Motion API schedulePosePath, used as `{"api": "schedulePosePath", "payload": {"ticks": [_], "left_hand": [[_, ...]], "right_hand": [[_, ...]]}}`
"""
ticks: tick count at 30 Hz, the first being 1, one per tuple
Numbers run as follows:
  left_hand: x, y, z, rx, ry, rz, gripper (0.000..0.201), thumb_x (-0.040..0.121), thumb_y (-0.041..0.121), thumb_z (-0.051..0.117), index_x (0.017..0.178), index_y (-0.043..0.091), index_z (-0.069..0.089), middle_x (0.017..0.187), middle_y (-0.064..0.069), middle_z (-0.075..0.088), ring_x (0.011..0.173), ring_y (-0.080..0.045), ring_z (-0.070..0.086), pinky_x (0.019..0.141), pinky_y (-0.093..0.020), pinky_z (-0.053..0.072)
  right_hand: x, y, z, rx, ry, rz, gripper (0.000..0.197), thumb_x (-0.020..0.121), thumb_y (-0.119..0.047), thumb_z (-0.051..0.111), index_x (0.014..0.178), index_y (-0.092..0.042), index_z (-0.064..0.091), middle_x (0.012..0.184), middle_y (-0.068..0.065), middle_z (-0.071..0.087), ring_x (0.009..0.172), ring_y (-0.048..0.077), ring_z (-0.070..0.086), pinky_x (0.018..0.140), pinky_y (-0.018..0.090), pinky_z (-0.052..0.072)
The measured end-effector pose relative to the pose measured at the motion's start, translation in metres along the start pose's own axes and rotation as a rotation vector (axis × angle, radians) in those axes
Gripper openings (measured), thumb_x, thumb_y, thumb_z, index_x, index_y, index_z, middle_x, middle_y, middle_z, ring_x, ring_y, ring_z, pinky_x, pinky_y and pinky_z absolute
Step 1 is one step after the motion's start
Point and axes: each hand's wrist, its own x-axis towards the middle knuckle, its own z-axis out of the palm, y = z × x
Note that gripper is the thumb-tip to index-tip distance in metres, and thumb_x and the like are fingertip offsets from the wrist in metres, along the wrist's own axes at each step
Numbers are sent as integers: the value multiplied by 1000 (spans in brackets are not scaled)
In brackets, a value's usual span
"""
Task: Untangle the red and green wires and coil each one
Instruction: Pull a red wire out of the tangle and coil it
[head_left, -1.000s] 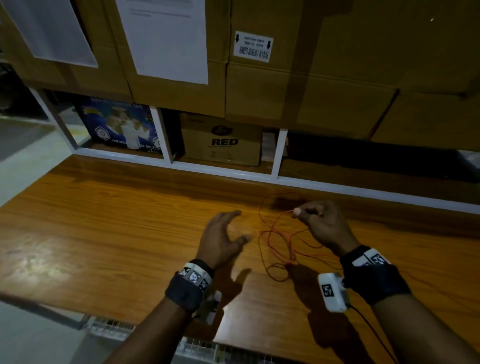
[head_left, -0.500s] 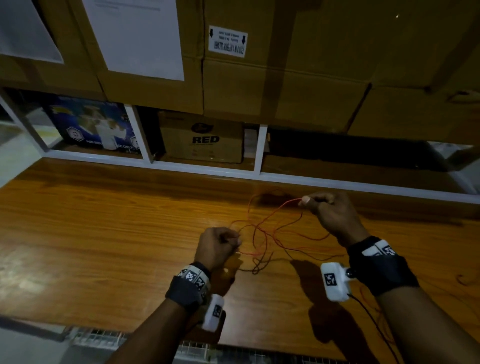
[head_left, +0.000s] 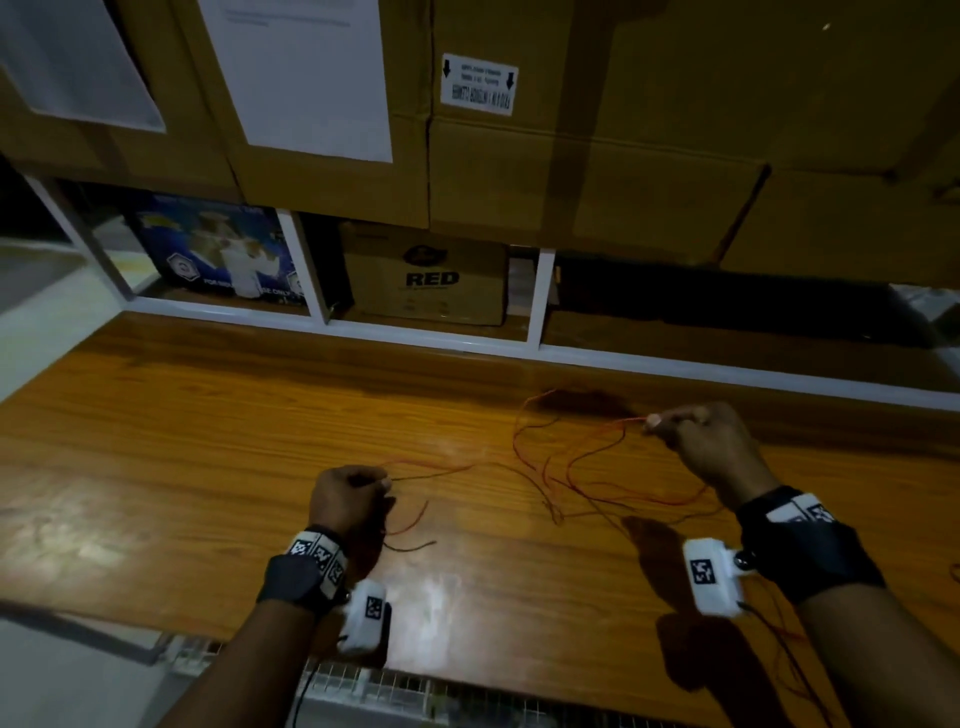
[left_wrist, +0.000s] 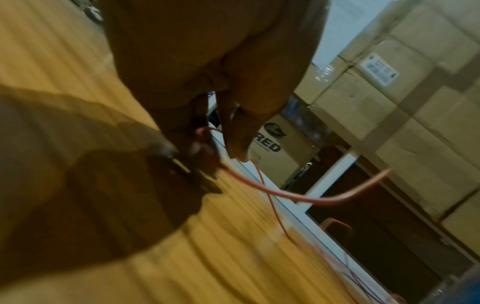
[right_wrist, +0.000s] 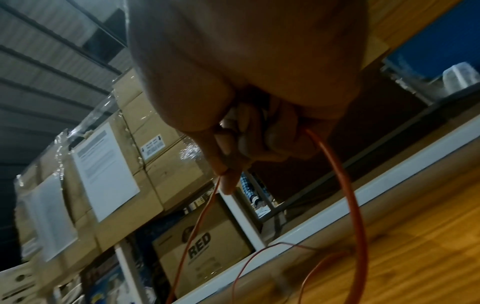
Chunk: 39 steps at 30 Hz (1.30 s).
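A thin red wire (head_left: 545, 467) lies in loose tangled loops on the wooden table (head_left: 208, 441), stretched between my two hands. My left hand (head_left: 382, 483) is fisted at centre-left and pinches strands; a short red end and a darker strand (head_left: 415, 546), its colour unclear in the dim light, trail beside it. In the left wrist view the left hand (left_wrist: 207, 148) grips the red wire (left_wrist: 285, 195). My right hand (head_left: 654, 422), raised at the right, pinches the red wire. In the right wrist view the red wire (right_wrist: 348, 185) loops down from the right hand (right_wrist: 224, 174).
Large stacked cardboard boxes (head_left: 571, 156) with paper sheets overhang the back. Beneath them a white shelf frame (head_left: 540, 296) holds a box marked RED (head_left: 431, 275) and a blue printed box (head_left: 218, 254). The table's front edge (head_left: 467, 680) runs above a wire grid.
My left hand, open a second ago, closed on the wire and pulled left and toward me. The right hand moved right, so the tangle has spread out between them.
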Motion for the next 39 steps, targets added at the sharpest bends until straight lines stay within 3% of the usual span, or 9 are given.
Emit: {"api": "schedulePosePath", "payload": {"ticks": [4,7,11,16,19,22,27,33,39], "left_hand": [[4,1,11,553,58,159,13,86,29,82,93,19,77,96,-9,77,93,-29,71,79,-42,60],[-9,12,24,675,71,415,41,86,38,80,123,24,69,133,-6,62,120,-25,59,96,-45,53],[-50,44,64,376,-435,540,66,83,47,80,142,34,54,146,16,52,131,-7,48,104,-36,46],[-77,49,111,-36,-784,417,12,96,17,71,98,5,73,85,-8,73,85,-26,71,87,-47,58],[-79,47,101,-103,-755,332,21,100,13,64,92,-6,69,60,0,55,54,-16,52,60,-35,54],[-65,46,77,83,-764,432,27,96,13,70,88,-13,69,58,3,59,51,-12,50,56,-28,48],[-61,60,57,246,-719,568,23,93,13,74,71,7,74,53,12,59,51,-1,51,63,-15,45],[-53,61,31,404,-592,623,12,89,29,80,81,20,81,82,6,78,84,-10,73,84,-39,58],[-42,51,6,580,-457,616,3,88,29,80,91,31,82,90,17,77,91,-2,69,81,-36,58]], "right_hand": [[-5,-14,25,-1,-76,-60,21,99,-24,65,85,-18,79,97,-3,72,96,14,64,85,34,45],[-11,-21,34,-5,-107,-65,20,99,-25,66,85,-19,80,96,-5,73,92,9,63,82,34,48],[-22,-35,36,27,-175,-94,21,100,-26,64,89,-16,80,73,-18,66,69,2,54,62,27,39],[-19,-54,23,78,-71,-159,20,100,-25,63,88,-20,77,68,-23,64,68,-8,57,63,22,40],[-9,-47,-4,70,121,-164,16,98,-25,67,85,-25,77,99,-2,75,99,20,66,88,39,50],[-10,-26,-24,-36,165,-137,15,97,-27,69,96,-18,80,102,6,75,91,23,65,83,35,49],[-11,-8,-23,-42,231,-82,13,97,-29,67,89,-26,76,91,-4,69,83,17,63,76,35,51],[-9,12,-11,-98,157,-58,15,97,-30,68,91,-22,79,104,2,75,93,16,64,82,34,47],[-8,0,5,-198,132,-111,13,96,-27,69,98,-18,78,97,0,72,89,21,66,78,37,54]]}}
